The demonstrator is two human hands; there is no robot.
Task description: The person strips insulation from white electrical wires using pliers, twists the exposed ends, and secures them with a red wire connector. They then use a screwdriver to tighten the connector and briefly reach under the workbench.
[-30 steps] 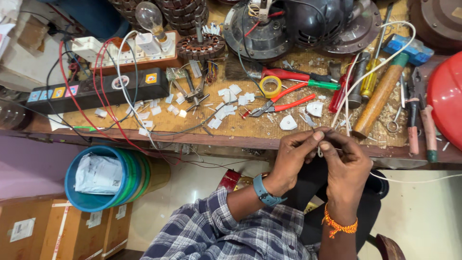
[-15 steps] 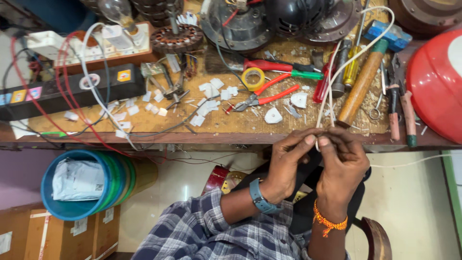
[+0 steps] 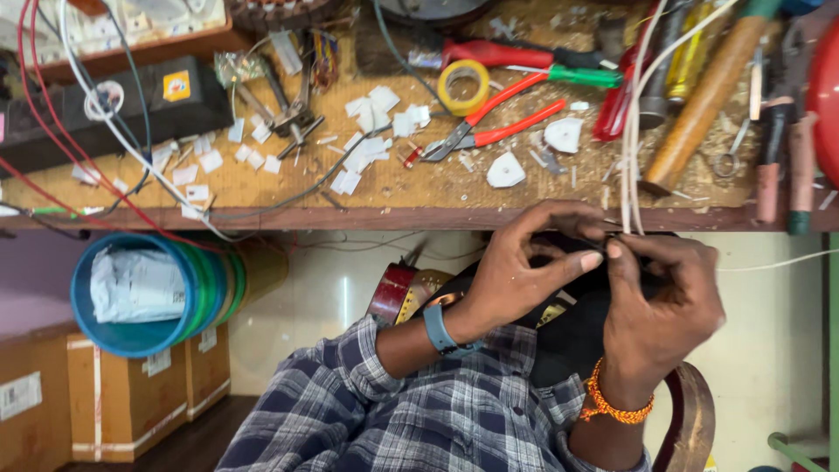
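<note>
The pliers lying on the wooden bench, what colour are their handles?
Red, clearest in the head view.

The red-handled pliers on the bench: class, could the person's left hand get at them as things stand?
Probably yes. The pliers lie uncovered on the bench, just beyond its front edge from the left hand. But that hand and the right hand are pinching white wires, so it would need to let go first.

On the wooden bench [image 3: 262, 188], red-handled pliers [image 3: 498, 127] lie near the middle, just below a yellow tape roll [image 3: 463, 86]. White paper scraps [image 3: 376, 118] are scattered left of them. A wooden-handled hammer [image 3: 699, 96] lies tilted toward the right edge. A black box [image 3: 105, 109] sits near the left edge. Below the bench's front edge, stacked blue and green tubs [image 3: 153, 293] rest above cardboard boxes [image 3: 122, 393].
</note>
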